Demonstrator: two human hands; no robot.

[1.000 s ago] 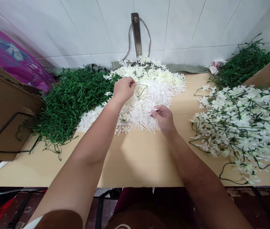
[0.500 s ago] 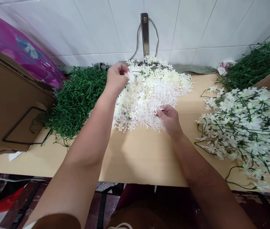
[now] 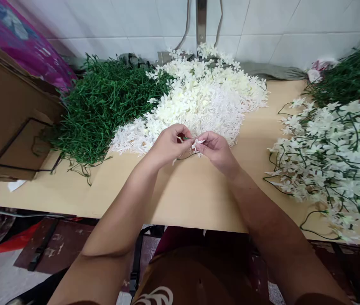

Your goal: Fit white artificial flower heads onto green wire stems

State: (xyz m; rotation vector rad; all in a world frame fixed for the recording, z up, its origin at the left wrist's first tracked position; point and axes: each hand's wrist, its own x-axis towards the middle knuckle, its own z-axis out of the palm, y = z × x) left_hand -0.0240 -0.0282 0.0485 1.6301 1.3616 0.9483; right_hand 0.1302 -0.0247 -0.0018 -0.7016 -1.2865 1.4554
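Just in front of the white heap, my left hand and my right hand meet fingertip to fingertip. My left fingers pinch a thin green artificial stem, whose loose end curves out beneath them. Between my right thumb and fingers is a small white artificial flower piece, touching the left fingertips. Fingers partly cover the spot where stem and flower meet. Behind the hands lies a heap of loose white flower pieces, broad petals on top and thin spiky pieces lower down.
Left of the heap is a pile of green stems, beside a cardboard box. To the right lie stemmed white flowers, with more green stems behind them. A tiled wall backs the tan tabletop.
My left hand has come down from the back of the heap to meet the right hand, and a green stem now shows in it. The camera view has tilted downward.
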